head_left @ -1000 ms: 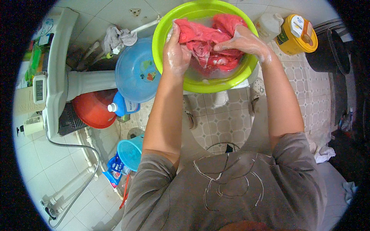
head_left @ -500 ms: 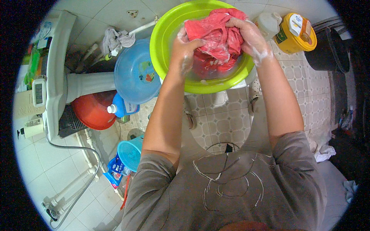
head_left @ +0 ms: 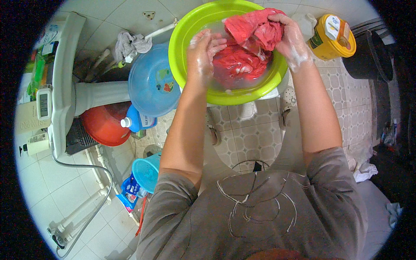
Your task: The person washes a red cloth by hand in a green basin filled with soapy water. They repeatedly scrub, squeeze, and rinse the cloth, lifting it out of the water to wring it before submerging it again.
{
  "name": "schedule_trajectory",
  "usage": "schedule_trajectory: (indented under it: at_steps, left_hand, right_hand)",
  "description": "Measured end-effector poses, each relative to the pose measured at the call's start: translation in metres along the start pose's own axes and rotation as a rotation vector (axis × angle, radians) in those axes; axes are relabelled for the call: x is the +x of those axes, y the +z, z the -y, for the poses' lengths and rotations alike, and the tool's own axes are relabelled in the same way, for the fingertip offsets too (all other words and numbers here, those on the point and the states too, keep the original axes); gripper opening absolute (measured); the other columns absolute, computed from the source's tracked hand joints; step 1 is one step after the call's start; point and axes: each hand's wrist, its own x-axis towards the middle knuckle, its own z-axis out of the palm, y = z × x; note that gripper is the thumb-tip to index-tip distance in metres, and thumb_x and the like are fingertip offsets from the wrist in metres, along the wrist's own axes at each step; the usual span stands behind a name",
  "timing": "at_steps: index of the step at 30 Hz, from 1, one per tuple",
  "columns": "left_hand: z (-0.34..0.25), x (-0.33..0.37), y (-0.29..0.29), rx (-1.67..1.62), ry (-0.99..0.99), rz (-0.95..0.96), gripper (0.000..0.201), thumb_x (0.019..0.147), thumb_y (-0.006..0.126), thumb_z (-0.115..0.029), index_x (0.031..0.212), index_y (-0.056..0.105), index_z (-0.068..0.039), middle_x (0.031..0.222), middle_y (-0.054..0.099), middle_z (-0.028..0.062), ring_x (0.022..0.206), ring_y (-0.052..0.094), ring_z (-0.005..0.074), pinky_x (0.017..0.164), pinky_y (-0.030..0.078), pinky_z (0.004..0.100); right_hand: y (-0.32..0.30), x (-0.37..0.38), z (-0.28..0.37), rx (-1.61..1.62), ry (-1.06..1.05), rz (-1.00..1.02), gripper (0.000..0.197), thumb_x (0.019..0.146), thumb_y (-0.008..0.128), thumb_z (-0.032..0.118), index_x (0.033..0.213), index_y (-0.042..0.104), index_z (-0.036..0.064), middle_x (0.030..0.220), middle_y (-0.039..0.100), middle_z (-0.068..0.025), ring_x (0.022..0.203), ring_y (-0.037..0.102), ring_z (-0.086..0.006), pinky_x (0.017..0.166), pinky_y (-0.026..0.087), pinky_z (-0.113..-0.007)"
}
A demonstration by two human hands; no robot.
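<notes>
A lime-green basin (head_left: 182, 82) holds cloudy, sudsy water and a red cloth garment (head_left: 245, 65). Part of the wet garment is bunched up at the far right of the basin, and the rest lies in the water. My right hand (head_left: 292, 41) is closed on the raised part, fingers curled over its top edge. Over the left side of the basin, my left hand (head_left: 203, 50) is held with fingers apart, wet and foamy, with no cloth in it. Suds coat both wrists.
Left of the green basin are a blue basin (head_left: 143, 93), a red basin (head_left: 102, 128), a blue bottle with a white cap (head_left: 141, 122) and a white sink pedestal (head_left: 102, 92). To the right stand a whitish jug (head_left: 305, 25), a yellow bucket (head_left: 331, 47) and a black bin (head_left: 368, 58).
My left hand has let go of the garment and spread its fingers. The right hand has shifted slightly right with its bunch of cloth, while the rest has dropped into the water.
</notes>
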Motion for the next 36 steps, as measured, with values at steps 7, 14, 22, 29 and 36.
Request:
schedule_trajectory:
  at_steps: [7, 14, 22, 29, 36]
  left_hand:
    - [0.0, -0.009, 0.018, 0.307, 0.02, 0.055, 0.042, 0.087, 0.038, -0.039, 0.099, 0.05, 0.0, 0.09, 0.056, 0.0126, 0.079, 0.057, 0.0186, 0.067, 0.048, 0.0305]
    - [-0.007, -0.014, 0.025, -0.144, -0.226, 0.227, 0.047, 0.088, 0.037, -0.04, 0.113, 0.045, -0.001, 0.112, 0.052, 0.012, 0.099, 0.053, 0.0199, 0.079, 0.045, 0.0314]
    - [-0.005, -0.01, 0.012, -0.174, -0.376, 0.115, 0.038, 0.088, 0.041, -0.031, 0.109, 0.046, 0.0, 0.106, 0.054, 0.0131, 0.097, 0.053, 0.0224, 0.088, 0.04, 0.036]
    - [-0.002, 0.005, 0.004, -0.414, -0.001, 0.004, 0.026, 0.088, 0.041, -0.017, 0.105, 0.044, 0.004, 0.102, 0.053, 0.015, 0.095, 0.053, 0.0246, 0.086, 0.042, 0.0372]
    - [-0.003, 0.002, 0.009, -0.373, 0.089, 0.061, 0.025, 0.088, 0.041, -0.014, 0.108, 0.044, 0.002, 0.106, 0.052, 0.0142, 0.099, 0.051, 0.0254, 0.089, 0.041, 0.0385]
  right_hand:
    - [0.01, -0.008, -0.001, -0.096, 0.046, 0.116, 0.022, 0.074, 0.05, 0.005, 0.095, 0.051, -0.002, 0.094, 0.057, -0.0122, 0.086, 0.057, -0.0213, 0.082, 0.045, -0.033]
    - [0.024, -0.023, -0.01, -0.263, 0.057, 0.191, 0.021, 0.072, 0.051, 0.004, 0.091, 0.054, -0.0016, 0.088, 0.059, -0.0088, 0.079, 0.058, -0.0177, 0.076, 0.047, -0.029]
    - [0.029, -0.022, -0.021, -0.629, -0.155, 0.308, 0.017, 0.068, 0.053, 0.003, 0.085, 0.058, -0.0018, 0.079, 0.06, -0.005, 0.068, 0.057, -0.0133, 0.065, 0.047, -0.026]
    - [0.015, -0.009, -0.015, -0.644, -0.095, 0.16, 0.022, 0.073, 0.053, -0.002, 0.096, 0.053, -0.0032, 0.091, 0.059, -0.0102, 0.08, 0.058, -0.0164, 0.073, 0.048, -0.028]
    - [0.022, -0.015, -0.004, -0.46, -0.011, 0.082, 0.021, 0.075, 0.053, -0.001, 0.095, 0.054, -0.0026, 0.092, 0.06, -0.0108, 0.082, 0.059, -0.018, 0.075, 0.049, -0.029]
